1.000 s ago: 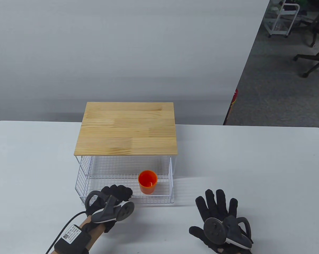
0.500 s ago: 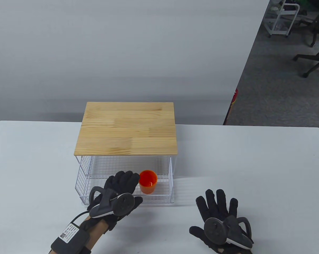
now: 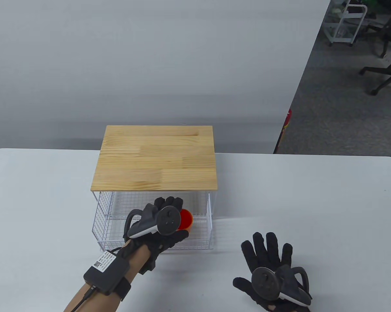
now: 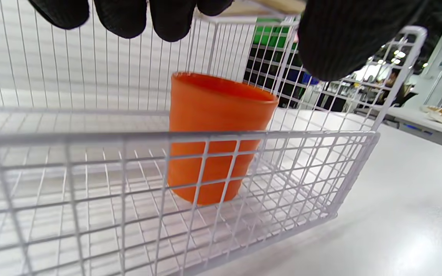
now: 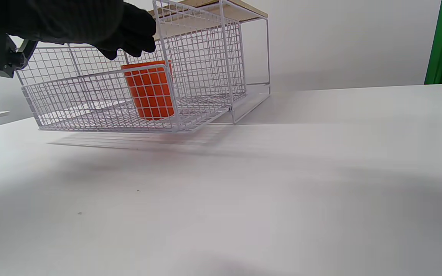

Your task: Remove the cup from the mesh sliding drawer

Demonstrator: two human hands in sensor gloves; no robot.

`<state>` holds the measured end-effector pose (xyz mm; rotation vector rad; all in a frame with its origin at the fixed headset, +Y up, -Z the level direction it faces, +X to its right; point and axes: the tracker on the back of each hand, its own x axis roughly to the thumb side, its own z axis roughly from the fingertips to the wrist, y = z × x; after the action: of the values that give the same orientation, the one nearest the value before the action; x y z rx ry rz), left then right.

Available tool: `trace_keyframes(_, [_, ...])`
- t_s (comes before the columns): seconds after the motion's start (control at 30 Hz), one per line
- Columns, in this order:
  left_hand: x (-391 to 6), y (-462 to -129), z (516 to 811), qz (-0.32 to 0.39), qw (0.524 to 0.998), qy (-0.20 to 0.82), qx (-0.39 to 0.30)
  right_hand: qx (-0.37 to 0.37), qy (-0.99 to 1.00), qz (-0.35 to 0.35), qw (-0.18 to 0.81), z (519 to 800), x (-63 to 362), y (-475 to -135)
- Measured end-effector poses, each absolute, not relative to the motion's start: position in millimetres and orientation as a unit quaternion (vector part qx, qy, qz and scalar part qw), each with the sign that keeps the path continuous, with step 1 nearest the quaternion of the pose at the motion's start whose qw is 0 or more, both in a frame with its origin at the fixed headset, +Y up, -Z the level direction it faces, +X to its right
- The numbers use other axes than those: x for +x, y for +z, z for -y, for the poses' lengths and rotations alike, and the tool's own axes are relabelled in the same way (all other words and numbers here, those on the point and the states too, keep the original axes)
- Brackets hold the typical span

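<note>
Orange plastic, the cup (image 4: 217, 134) stands upright inside the pulled-out mesh sliding drawer (image 3: 117, 224), just below the left hand (image 3: 159, 224). That grip is spread wide: in the left wrist view its fingers (image 4: 167, 19) hang above the rim on the far side and the thumb (image 4: 343, 38) on the near right, neither touching the cup. The right hand (image 3: 270, 276) lies flat and splayed on the worktop (image 3: 312, 201), well off to the right of the left grip and holding nothing.

What could go wrong from here, as I judge it: the thumb or knuckles may catch the drawer's front wire or the wooden top (image 3: 156, 157) just beyond the fingers, since the opening there is tight. A grip that closes too high on the smooth, tapered wall could slip, or nudge the cup over onto the mesh floor. Lifting at a slant might drag the cup against the front wall and pull the light drawer along.

The worktop is white and smooth. Behind stands a pale partition; to the right are grey carpet, an office chair (image 3: 384, 74) and a white trolley (image 3: 345, 22).
</note>
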<state>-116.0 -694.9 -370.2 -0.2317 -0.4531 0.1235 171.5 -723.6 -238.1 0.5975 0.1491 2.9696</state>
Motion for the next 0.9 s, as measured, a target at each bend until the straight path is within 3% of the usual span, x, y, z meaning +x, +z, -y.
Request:
trace_keyframes(0.2, [-107, -385, 702, 0.206, 0.967, 0.067, -0.133, 0.197, 0.978, -0.050, 0.057, 723, 172, -238])
trace_keyframes(0.3, [-103, -391, 709, 0.199, 0.962, 0.067, -0.176, 0.194, 0.978, -0.047, 0.067, 722, 175, -238])
trace_keyframes(0.9, [-98, -401, 718, 0.204, 0.963, 0.079, -0.156, 0.183, 0.979, -0.043, 0.084, 718, 182, -239])
